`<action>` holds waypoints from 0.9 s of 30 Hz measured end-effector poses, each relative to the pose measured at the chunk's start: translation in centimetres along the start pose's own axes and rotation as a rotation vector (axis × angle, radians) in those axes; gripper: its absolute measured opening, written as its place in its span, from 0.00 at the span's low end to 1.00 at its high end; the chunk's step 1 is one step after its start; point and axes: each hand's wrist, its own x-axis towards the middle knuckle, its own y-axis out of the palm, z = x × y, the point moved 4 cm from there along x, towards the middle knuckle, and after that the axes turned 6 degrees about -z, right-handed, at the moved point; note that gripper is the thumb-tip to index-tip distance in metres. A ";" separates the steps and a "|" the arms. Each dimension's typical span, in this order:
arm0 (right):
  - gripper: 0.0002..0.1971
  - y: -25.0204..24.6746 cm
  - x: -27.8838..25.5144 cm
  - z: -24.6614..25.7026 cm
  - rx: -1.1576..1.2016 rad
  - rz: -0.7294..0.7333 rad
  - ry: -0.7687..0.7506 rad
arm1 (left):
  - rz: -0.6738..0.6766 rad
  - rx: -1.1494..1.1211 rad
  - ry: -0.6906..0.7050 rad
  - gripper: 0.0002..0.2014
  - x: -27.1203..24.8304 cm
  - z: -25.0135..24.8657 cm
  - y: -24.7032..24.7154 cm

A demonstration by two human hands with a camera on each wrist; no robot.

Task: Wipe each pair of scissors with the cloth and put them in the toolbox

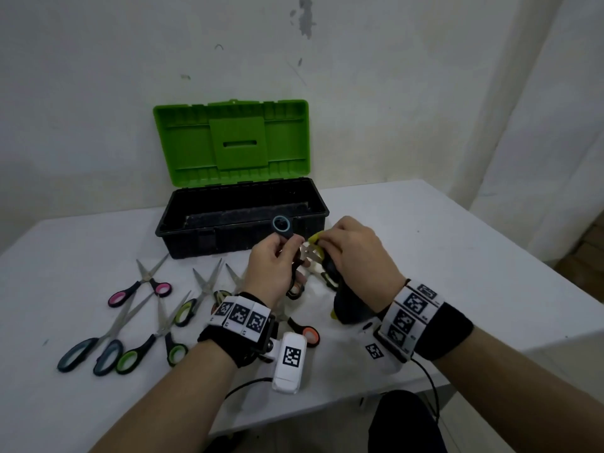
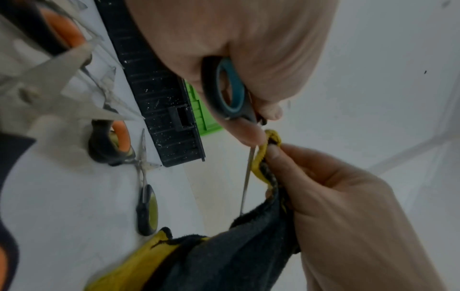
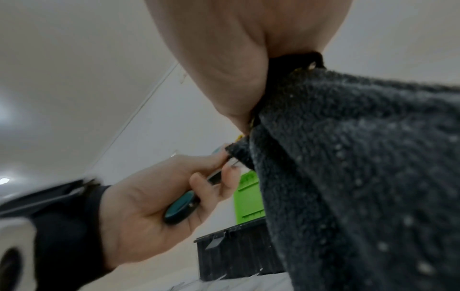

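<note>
My left hand (image 1: pixel 289 253) grips a pair of teal-handled scissors (image 1: pixel 281 224) by the handles, held above the table just in front of the toolbox. One finger ring (image 2: pixel 231 88) sticks up past my thumb. My right hand (image 1: pixel 328 241) pinches a dark grey cloth with yellow edging (image 1: pixel 346 304) around the steel blade (image 2: pixel 247 177). The rest of the cloth (image 3: pixel 361 177) hangs down under my right palm. The black toolbox (image 1: pixel 196 240) stands open behind my hands with its green lid (image 1: pixel 232 142) upright; no scissors show inside it.
Several more scissors lie on the white table at the left: a pink-handled pair (image 1: pixel 140 289), green-handled pairs (image 1: pixel 148 344), a large teal pair (image 1: pixel 94 341), and an orange-handled pair (image 1: pixel 307 333) under my left wrist. The table's edge (image 1: pixel 523 346) runs close on the right. A white wall stands behind.
</note>
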 end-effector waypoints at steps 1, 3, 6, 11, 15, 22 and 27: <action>0.09 -0.4 0.5 -0.8 -0.017 -0.017 0.056 | -0.005 0.014 0.002 0.12 0.1 0.0 -0.1; 0.09 -1.4 1.1 -1.9 -0.020 -0.066 0.117 | -0.004 0.041 0.013 0.12 0.1 -0.1 -0.2; 0.08 -1.3 0.9 -0.4 0.030 -0.054 0.012 | -0.008 0.068 0.042 0.13 0.3 -0.2 0.0; 0.10 0.5 0.5 -0.1 -0.011 0.045 0.009 | 0.021 0.061 0.071 0.13 0.3 0.0 0.3; 0.07 -1.2 1.4 -2.8 0.023 -0.074 0.083 | 0.009 0.022 -0.023 0.12 0.4 0.5 -0.3; 0.06 -1.0 0.0 -0.4 0.095 0.037 -0.287 | 0.073 -0.149 -0.183 0.11 0.3 0.6 0.3; 0.05 -1.4 0.4 -2.2 0.084 -0.096 -0.172 | 0.066 -0.179 -0.232 0.11 0.2 0.8 0.2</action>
